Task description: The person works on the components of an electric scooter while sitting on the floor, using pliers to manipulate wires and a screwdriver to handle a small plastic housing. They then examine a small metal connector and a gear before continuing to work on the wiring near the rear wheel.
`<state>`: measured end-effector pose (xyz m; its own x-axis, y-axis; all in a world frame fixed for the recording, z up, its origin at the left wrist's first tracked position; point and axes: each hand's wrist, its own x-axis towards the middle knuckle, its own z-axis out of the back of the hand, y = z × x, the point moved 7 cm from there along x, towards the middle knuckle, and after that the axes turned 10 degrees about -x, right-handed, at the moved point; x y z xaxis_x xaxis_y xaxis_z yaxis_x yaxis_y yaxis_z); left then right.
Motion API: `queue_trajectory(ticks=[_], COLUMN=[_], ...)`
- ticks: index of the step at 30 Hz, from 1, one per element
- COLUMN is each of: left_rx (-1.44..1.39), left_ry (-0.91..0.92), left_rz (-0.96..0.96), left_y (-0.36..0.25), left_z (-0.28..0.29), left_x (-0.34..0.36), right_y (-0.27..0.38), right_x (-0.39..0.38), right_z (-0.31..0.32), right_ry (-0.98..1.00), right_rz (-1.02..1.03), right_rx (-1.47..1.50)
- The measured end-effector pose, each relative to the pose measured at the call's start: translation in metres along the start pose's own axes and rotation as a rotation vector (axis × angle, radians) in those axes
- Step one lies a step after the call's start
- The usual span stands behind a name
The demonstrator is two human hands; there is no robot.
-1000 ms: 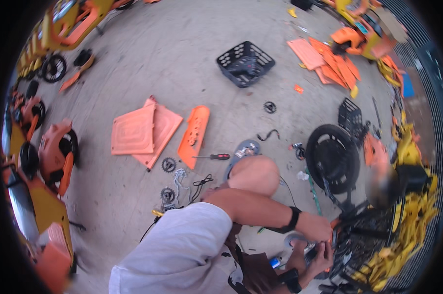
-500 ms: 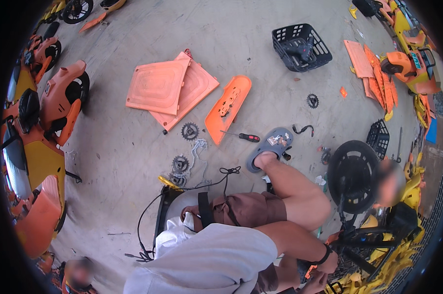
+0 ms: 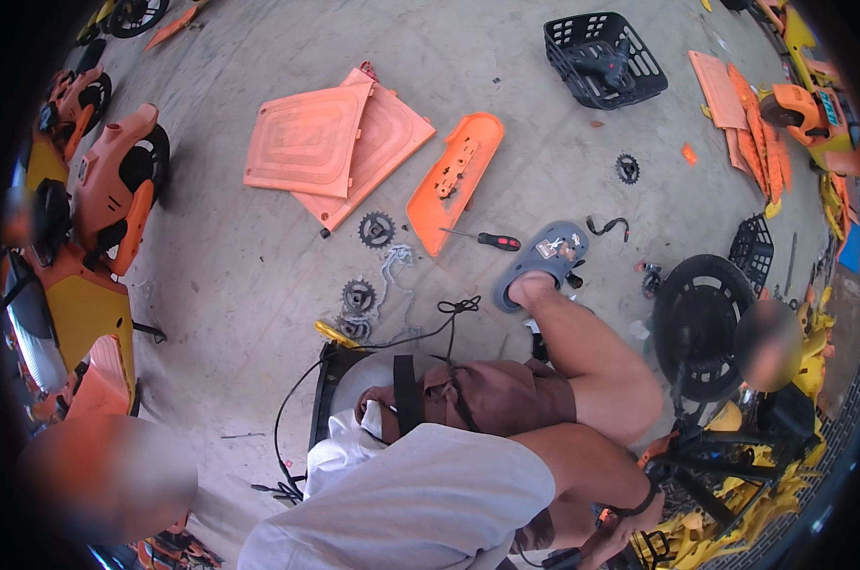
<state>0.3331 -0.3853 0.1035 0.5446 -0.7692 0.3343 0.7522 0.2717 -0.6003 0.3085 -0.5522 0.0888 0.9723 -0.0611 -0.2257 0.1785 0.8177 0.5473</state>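
Observation:
Both my hands are close together at the lower right, beside a black frame [image 3: 725, 475] with a wheel [image 3: 706, 323]. My left hand [image 3: 641, 519], with a black band at the wrist, bends downward with its fingers curled. A small orange piece [image 3: 605, 514] shows by its fingertips; its kind is unclear. Just below, my right hand [image 3: 601, 547] is closed near a dark object [image 3: 565, 559] at the lower edge. What either hand grips is hidden by the fingers and the picture's edge. My left foot wears a grey clog [image 3: 542, 261].
A red-and-black screwdriver [image 3: 498, 241] lies by an orange tray-shaped panel [image 3: 456, 180]. Two stacked orange panels [image 3: 306, 138], a chainring [image 3: 376, 229], a chain [image 3: 389, 275] and a black basket [image 3: 605, 62] are on the floor. Orange-and-yellow scooters [image 3: 78, 294] line the left. Yellow scraps [image 3: 763, 513] pile at lower right.
My view has shifted, so the floor things sit higher and slightly farther right. My hands stay close together at the lower right, with my right hand slightly farther left.

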Motion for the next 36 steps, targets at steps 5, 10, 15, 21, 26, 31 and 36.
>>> queue_trajectory(ticks=[5, 10, 15, 21, 26, 31, 36], left_rx=[0.027, -0.096, 0.112, -0.453, -1.111, -0.961, 0.049], left_ry=[-0.017, -0.066, -0.394, -0.517, -0.818, -1.017, -0.453], left_rz=[-0.002, -0.005, 0.083, -0.014, 0.661, 1.201, 1.543], left_y=[-0.001, 0.005, 0.011, -0.024, -0.018, -0.044, -0.113], left_z=[-0.001, 0.006, 0.046, 0.167, 0.191, 0.082, -0.044], left_x=[0.015, 0.018, -0.009, -0.159, -0.351, -0.565, -0.685], right_y=[0.004, 0.034, 0.043, 0.040, -0.029, -0.135, -0.159], right_x=[-0.003, -0.016, 0.020, 0.039, 0.060, 0.086, 0.082], right_z=[-0.017, -0.049, -0.053, -0.135, -0.186, -0.253, -0.284], right_ry=[0.090, 0.081, -0.006, 0.207, 0.199, 0.189, 0.311], right_rz=[0.108, -0.066, -0.039, -0.206, -0.502, -0.740, -0.773], right_rx=[0.045, 0.806, 0.967, 1.086, 1.247, 1.078, 1.005])
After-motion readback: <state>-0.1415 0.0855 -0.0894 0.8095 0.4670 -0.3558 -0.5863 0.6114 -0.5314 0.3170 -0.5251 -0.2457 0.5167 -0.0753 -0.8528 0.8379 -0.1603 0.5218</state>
